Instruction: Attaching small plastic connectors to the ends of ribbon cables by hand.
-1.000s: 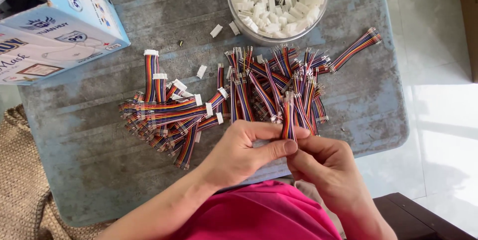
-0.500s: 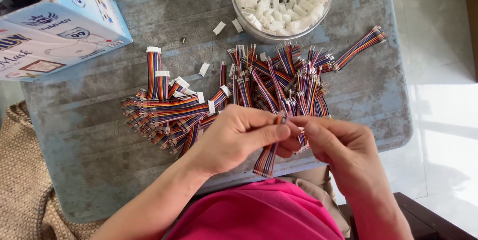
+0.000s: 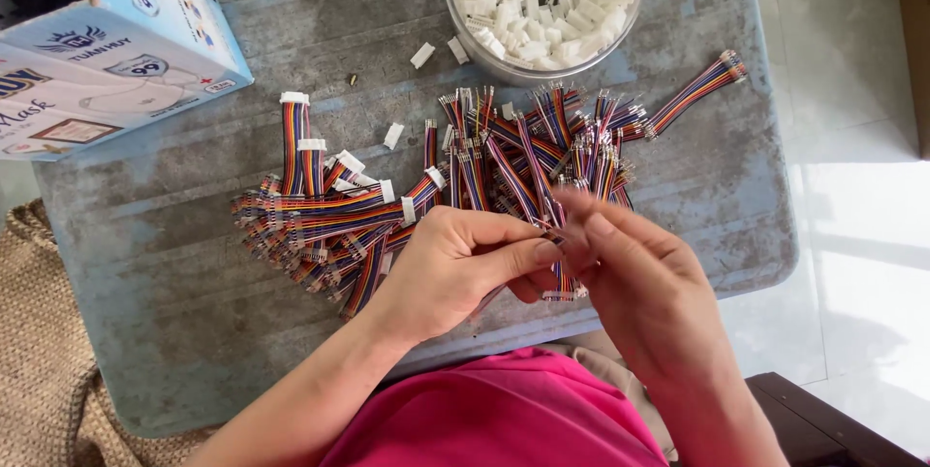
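Two hands meet over the table's (image 3: 194, 331) near edge — my left hand (image 3: 455, 268) and right hand (image 3: 644, 283) pinch one striped ribbon cable (image 3: 560, 283) between fingertips. Light, floppy, I'd judge — best held near its end, where the bare pins look fragile.
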